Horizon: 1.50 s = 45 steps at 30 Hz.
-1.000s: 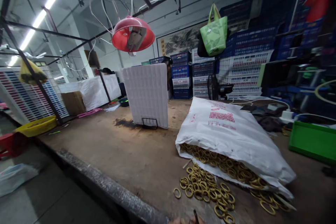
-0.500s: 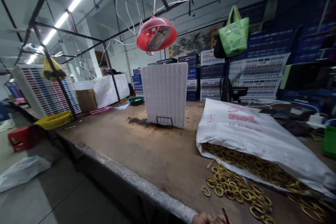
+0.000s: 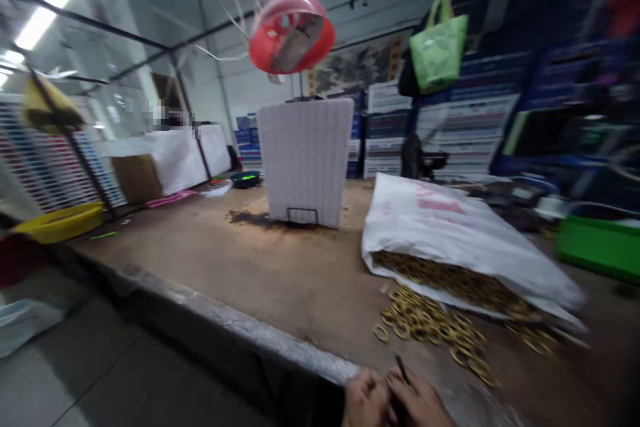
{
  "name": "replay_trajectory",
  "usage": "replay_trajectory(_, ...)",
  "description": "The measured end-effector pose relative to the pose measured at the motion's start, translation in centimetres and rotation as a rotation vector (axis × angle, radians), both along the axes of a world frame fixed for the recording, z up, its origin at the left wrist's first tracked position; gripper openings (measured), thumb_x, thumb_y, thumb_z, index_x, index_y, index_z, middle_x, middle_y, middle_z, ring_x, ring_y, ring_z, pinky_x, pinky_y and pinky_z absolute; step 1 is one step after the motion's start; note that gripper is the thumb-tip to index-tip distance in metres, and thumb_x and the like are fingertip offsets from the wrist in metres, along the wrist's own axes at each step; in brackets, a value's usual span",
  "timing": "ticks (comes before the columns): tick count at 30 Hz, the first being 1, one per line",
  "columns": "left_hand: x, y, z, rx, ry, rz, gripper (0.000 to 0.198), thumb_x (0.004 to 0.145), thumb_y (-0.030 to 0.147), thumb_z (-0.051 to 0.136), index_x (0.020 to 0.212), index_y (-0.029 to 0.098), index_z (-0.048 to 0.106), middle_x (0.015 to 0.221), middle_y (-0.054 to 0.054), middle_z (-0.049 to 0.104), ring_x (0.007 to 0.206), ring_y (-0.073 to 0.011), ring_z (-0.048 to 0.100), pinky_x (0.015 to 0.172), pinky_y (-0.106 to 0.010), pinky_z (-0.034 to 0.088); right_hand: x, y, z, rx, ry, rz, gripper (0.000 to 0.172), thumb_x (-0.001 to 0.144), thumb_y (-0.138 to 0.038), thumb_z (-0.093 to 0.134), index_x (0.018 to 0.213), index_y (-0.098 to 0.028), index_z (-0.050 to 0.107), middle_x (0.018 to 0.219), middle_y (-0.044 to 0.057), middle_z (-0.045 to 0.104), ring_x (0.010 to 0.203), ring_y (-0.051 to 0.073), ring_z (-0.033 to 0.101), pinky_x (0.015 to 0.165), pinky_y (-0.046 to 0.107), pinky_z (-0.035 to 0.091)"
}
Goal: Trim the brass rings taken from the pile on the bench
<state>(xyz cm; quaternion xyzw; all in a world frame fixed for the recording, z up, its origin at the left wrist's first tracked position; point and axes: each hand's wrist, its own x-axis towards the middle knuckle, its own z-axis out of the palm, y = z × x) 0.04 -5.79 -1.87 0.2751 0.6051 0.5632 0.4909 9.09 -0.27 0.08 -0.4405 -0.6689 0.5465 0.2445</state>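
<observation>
Blurred bench [image 3: 225,267]: cropped right hand [image 3: 423,403] pinches a dark stick [image 3: 402,369]; cropped left hand [image 3: 364,400], grip unreadable.

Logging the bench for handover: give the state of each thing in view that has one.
white sack, on its side, mouth open.
gold rings, some inside the sack, others spilled loose on the table.
white panel, upright in a wire stand.
red lamp, hanging, tilted.
green bag, hanging.
ceiling tube, lit.
left hand, curled at the table edge.
right hand, curled beside it; grip blurred.
thin dark tool, sticking up between the hands.
</observation>
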Motion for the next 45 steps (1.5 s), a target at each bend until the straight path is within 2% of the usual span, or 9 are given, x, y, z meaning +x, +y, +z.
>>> replay_trajectory(5,0.6,-1.9,4.1,0.041,-0.110,-0.102,0.036,0.068,0.054,0.052,0.068,0.019,0.044,0.050,0.008,0.042,0.034,-0.0035,0.031,0.033,-0.016,0.020,1.3,-0.9,3.3,0.052,0.074,0.060,0.034,0.075,-0.046,0.040,0.065,-0.016,0.052,0.060,-0.001,0.052,0.061,0.013,0.049,0.059,0.021,0.039)
replay_trajectory(8,0.7,-2.4,5.1,0.094,-0.176,-0.131,0.030,0.072,0.047,0.053,0.070,0.019,0.044,0.052,0.008,0.044,0.035,-0.0024,0.032,0.034,-0.014,0.021,2.5,-1.1,3.9,0.107,0.106,0.066,0.035,0.083,-0.040,0.032,0.069,-0.015,0.052,0.063,0.000,0.052,0.061,0.011,0.048,0.059,0.020,0.037)
replay_trajectory(12,1.2,-2.6,5.2,0.095,-0.144,-0.130,0.029,0.074,0.046,0.053,0.069,0.019,0.045,0.053,0.008,0.044,0.035,-0.0025,0.033,0.034,-0.014,0.023,3.8,-1.8,3.4,0.274,-0.032,0.088,0.025,0.083,-0.030,0.035,0.070,-0.016,0.052,0.063,-0.001,0.053,0.060,0.011,0.048,0.057,0.019,0.035)
replay_trajectory(15,1.4,-2.3,5.2,0.100,-0.086,-0.118,0.030,0.071,0.046,0.056,0.066,0.018,0.046,0.052,0.008,0.044,0.036,-0.0029,0.035,0.035,-0.014,0.026,4.2,-2.1,3.0,0.393,-0.109,0.154,0.014,0.075,-0.014,0.039,0.075,-0.017,0.052,0.069,0.000,0.057,0.063,0.011,0.050,0.060,0.019,0.035)
replay_trajectory(18,1.6,-2.0,5.2,0.104,-0.058,-0.110,0.031,0.069,0.046,0.058,0.064,0.017,0.046,0.051,0.008,0.043,0.037,-0.0031,0.035,0.036,-0.014,0.027,4.3,-2.0,2.8,0.471,-0.183,0.179,0.023,0.065,-0.005,0.039,0.079,-0.018,0.052,0.072,0.001,0.058,0.067,0.013,0.052,0.062,0.019,0.034)
replay_trajectory(25,1.5,-1.9,4.8,0.072,-0.019,-0.093,0.035,0.065,0.050,0.060,0.065,0.017,0.047,0.050,0.008,0.044,0.037,-0.0033,0.034,0.035,-0.014,0.026,3.9,-1.8,2.6,0.497,-0.260,0.179,0.025,0.066,-0.006,0.038,0.083,-0.018,0.053,0.078,0.003,0.061,0.073,0.014,0.055,0.064,0.019,0.035)
replay_trajectory(36,1.0,-1.9,4.1,0.116,0.096,-0.131,0.032,0.071,0.047,0.056,0.065,0.016,0.050,0.051,0.006,0.045,0.042,-0.0043,0.038,0.040,-0.015,0.031,3.9,-1.3,2.6,0.482,-0.484,0.245,0.027,0.067,-0.007,0.039,0.088,-0.018,0.052,0.078,0.004,0.063,0.074,0.016,0.057,0.061,0.021,0.032)
replay_trajectory(41,1.4,-2.6,4.3,0.003,-0.062,-0.197,0.034,0.069,0.050,0.057,0.063,0.018,0.045,0.047,0.007,0.044,0.034,-0.0030,0.033,0.033,-0.015,0.024,3.6,0.2,2.5,0.496,-0.728,0.138,0.028,0.070,-0.005,0.036,0.090,-0.015,0.053,0.078,0.008,0.063,0.069,0.017,0.057,0.057,0.024,0.028)
replay_trajectory(45,1.9,-2.8,4.9,-0.061,-0.342,-0.160,0.034,0.067,0.049,0.060,0.065,0.018,0.046,0.048,0.007,0.048,0.034,-0.0026,0.035,0.034,-0.015,0.023,3.0,1.9,1.6,0.537,-0.714,0.069,0.027,0.069,-0.007,0.039,0.091,-0.016,0.051,0.080,0.007,0.062,0.069,0.016,0.056,0.058,0.024,0.029)
